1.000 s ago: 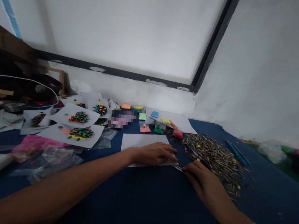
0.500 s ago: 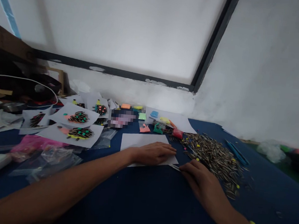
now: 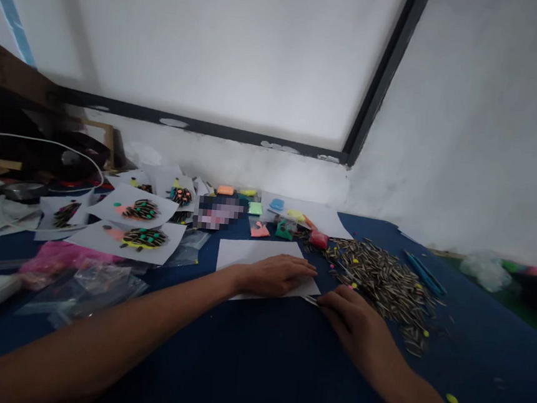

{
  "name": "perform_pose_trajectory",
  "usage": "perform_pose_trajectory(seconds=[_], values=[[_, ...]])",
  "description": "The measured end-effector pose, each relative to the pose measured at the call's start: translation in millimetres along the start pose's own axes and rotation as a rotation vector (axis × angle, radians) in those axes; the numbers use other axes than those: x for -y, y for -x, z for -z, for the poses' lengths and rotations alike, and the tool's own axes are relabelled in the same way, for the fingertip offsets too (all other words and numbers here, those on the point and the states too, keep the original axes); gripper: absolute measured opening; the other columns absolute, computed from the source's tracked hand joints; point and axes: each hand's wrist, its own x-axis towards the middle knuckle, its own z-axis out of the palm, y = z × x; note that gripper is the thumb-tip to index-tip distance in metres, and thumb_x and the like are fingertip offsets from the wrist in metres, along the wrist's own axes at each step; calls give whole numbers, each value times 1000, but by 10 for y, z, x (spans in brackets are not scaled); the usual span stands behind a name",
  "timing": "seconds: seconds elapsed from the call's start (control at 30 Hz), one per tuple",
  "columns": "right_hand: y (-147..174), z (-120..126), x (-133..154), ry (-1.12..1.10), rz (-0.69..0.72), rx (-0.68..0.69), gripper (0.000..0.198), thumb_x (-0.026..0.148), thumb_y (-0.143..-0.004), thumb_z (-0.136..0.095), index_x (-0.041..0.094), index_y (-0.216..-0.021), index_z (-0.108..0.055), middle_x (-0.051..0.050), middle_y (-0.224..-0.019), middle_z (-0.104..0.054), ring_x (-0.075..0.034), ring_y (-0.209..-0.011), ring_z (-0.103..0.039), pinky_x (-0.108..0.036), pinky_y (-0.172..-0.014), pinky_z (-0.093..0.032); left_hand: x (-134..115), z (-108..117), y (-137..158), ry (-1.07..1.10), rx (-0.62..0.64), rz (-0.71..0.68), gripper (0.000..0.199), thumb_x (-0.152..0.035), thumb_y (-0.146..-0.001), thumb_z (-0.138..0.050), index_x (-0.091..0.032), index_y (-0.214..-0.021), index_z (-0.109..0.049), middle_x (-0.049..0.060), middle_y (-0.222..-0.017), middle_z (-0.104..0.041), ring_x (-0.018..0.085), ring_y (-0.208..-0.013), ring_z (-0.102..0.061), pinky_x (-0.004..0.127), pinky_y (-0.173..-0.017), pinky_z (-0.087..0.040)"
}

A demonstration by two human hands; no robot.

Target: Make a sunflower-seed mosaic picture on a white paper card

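My left hand [image 3: 278, 276] lies flat on a sheet of white paper [image 3: 236, 252], its fingers stretched out towards the right edge. Just right of the sheet, my right hand [image 3: 356, 325] is closed on slim silvery tweezers [image 3: 309, 299]. Their tips point left, at the paper's lower right corner. Beyond the right hand spreads a pile of striped sunflower seeds [image 3: 386, 281], with small yellow and pink bits among them. Behind the sheet are small packs of coloured clay: red [image 3: 318, 240], green [image 3: 285, 229] and coral [image 3: 259, 229].
Sheets with hedgehog figures of seeds and clay [image 3: 143, 239] lie at the left. Nearer are clear plastic bags [image 3: 95, 293] and a pink bag [image 3: 64, 256]. Blue tweezers [image 3: 424, 273] rest beyond the seeds. A white cable [image 3: 66, 146] loops at far left; a wall stands behind.
My right hand has shifted slightly left with the tweezers, closer to the paper's corner. The left hand stays in place on the sheet.
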Motion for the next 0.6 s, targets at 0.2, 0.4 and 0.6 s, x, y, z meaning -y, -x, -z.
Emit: perform_pose_trajectory(seconds=[0.2,0.4,0.6], values=[[24,-7,26,-22,-17,32,27,28,-95,-37,23,-91,-63,-6,-87,-58,-18,-79,-59,-32,-72,-48,-10,9,4,1,-6,-3,42,-15,-91,-39,-19,-132,-47,6,-140,-47,19,-134,-36,37,-113,-27],[-88,-70,-35,-24,-30,28,23,26,-92,-41,22,-91,-64,-6,-87,-60,-19,-82,-60,-31,-73,-48,115,-67,-31,41,-110,14,46,-11,-86,-42,-18,-130,-48,8,-140,-46,18,-131,-40,36,-111,-30],[-171,-37,-108,-8,-64,6,24,28,-91,-42,22,-90,-65,-6,-87,-60,-19,-81,-60,-31,-71,-47,145,-132,-124,-16,-346,112,33,-4,-75,-46,-12,-103,-63,11,-116,-58,17,-108,-54,28,-98,-42]])
